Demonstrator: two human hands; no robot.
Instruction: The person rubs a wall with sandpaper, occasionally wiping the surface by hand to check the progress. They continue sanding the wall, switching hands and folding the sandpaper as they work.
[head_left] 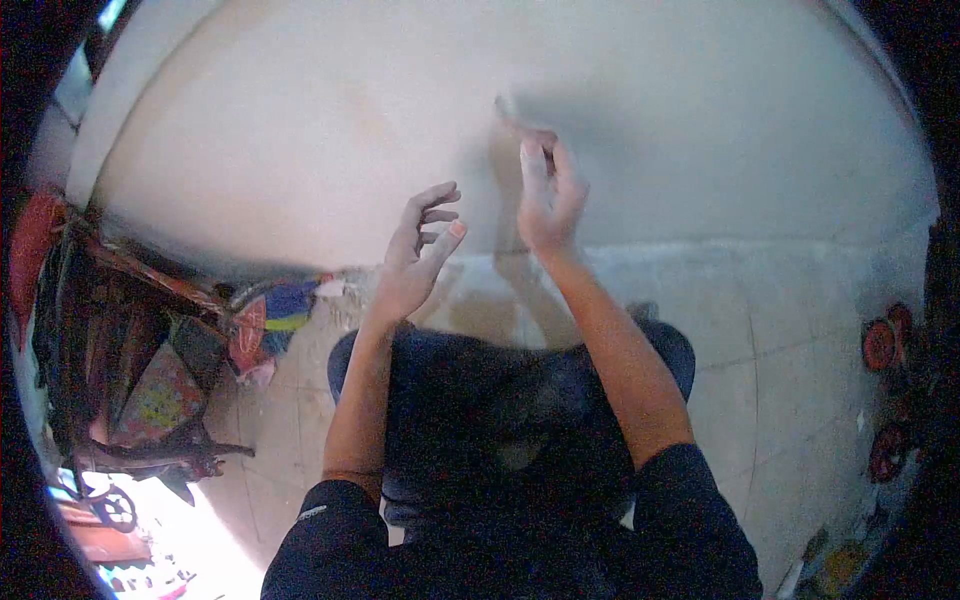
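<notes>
My right hand (551, 195), dusted white, is raised close to a pale wall (300, 110). Its fingers are closed round a small thing (503, 103) with a light and a dark part, too blurred to name; its tip looks to be at the wall. Lower and to the left, my left hand (415, 250) hovers in front of the wall, also whitened with powder. The fingers of that hand are apart and loosely curved, with nothing between them. Shadows of the right hand and arm fall on the wall.
My knees (500, 400) are bent above a tiled floor (750, 400) at the wall's foot. Piled wood and cloth (160, 400) stand on the left, near colourful fabric (285, 310). Red round objects (880, 345) lie at the right edge. Bright light enters lower left.
</notes>
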